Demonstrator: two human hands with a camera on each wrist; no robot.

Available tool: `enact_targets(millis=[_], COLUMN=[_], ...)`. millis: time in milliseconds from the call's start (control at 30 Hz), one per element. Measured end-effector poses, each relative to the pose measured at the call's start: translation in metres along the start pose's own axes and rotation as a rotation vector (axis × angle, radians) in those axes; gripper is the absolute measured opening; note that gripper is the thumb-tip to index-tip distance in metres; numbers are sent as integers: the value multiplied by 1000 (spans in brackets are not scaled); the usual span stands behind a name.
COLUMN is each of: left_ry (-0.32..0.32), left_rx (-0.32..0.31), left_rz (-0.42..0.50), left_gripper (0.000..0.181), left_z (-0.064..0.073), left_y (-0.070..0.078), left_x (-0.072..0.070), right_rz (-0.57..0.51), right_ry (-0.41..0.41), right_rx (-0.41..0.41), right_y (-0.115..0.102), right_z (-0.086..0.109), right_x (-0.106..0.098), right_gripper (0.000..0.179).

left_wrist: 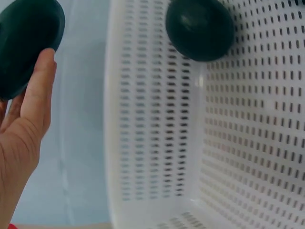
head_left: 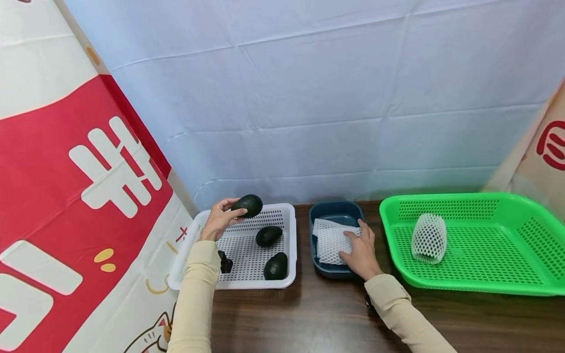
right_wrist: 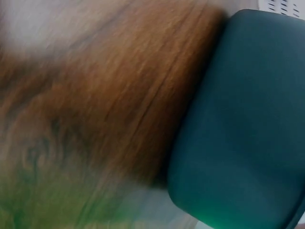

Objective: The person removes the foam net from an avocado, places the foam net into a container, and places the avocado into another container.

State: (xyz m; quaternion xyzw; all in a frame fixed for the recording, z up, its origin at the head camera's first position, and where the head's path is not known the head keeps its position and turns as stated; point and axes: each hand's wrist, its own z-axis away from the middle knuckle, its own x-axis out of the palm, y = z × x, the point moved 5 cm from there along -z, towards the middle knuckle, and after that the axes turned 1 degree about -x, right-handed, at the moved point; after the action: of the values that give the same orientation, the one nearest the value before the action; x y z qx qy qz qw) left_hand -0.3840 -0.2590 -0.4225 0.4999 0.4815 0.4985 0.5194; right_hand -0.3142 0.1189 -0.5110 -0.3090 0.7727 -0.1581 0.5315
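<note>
My left hand (head_left: pixel 220 218) holds a dark green avocado (head_left: pixel 248 206) between thumb and fingers, raised over the back left of a white perforated basket (head_left: pixel 289 245). In the left wrist view the same avocado (left_wrist: pixel 28 43) lies against the fingers, beyond the basket's rim. Two more avocados, one in the middle (head_left: pixel 269 236) and one at the front right (head_left: pixel 276 266), lie in that basket. My right hand (head_left: pixel 364 252) reaches into a dark blue bin (head_left: pixel 337 210), thumb and fingers spread at the edge of white foam net sleeves (head_left: pixel 333 244). The right wrist view shows only the bin's outer wall (right_wrist: pixel 243 119).
To the right, a green perforated basket (head_left: pixel 485 250) contains a net-wrapped item (head_left: pixel 429 239). All three containers stand on a dark wooden table (head_left: pixel 282 318), against a pale cloth backdrop (head_left: pixel 287 98). A printed red and white cloth (head_left: pixel 88 196) hangs at the left.
</note>
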Motion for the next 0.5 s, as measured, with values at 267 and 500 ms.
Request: enact_targets(millis=[267,500], left_ry=[50,56], left_rx=[-62,-123], left_rz=[31,95], left_gripper=[52,57], left_z=[-4,-6], left_y=[-25,-49], left_x=[-16,-24], right_rz=[39,55], right_ry=[-15,-189], right_rx=[-55,5], right_y=[-5,-1], right_z=[1,-4], right_x=[5,13], right_gripper=[56,58])
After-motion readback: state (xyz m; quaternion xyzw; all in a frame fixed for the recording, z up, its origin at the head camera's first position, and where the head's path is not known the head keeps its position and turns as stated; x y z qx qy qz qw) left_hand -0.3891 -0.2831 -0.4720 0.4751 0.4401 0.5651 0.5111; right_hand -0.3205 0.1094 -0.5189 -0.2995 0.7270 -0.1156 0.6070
